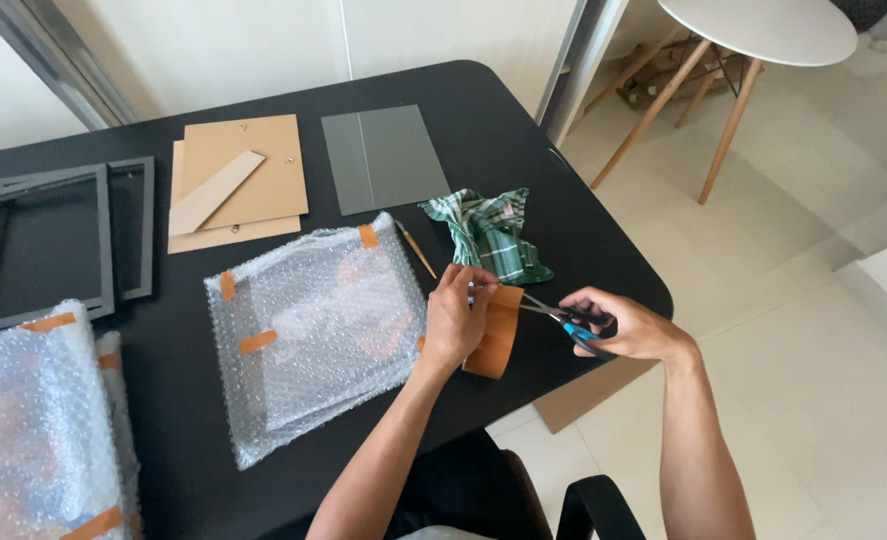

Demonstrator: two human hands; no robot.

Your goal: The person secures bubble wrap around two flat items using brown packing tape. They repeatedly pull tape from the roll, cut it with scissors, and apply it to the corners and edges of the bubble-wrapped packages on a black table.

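At the near edge of the black table [524, 130], the left hand [454, 320] pinches a strip of brown tape [494, 335] between its fingers, and the strip hangs down over the edge. The right hand [629, 325] has its fingers closed through the blue handles of the scissors [564, 320], and the blades point to the top of the tape, where the left fingers hold it. Just left of the hands lies a flat bubble-wrap parcel [314, 335] with tape pieces on it. Behind the hands are a green checked cloth [489, 235] and a thin pencil [417, 250]. Farther back lie a grey sheet [382, 158], brown boards [239, 180] and dark frames [54, 240]. A second parcel [34, 440] is at the left.
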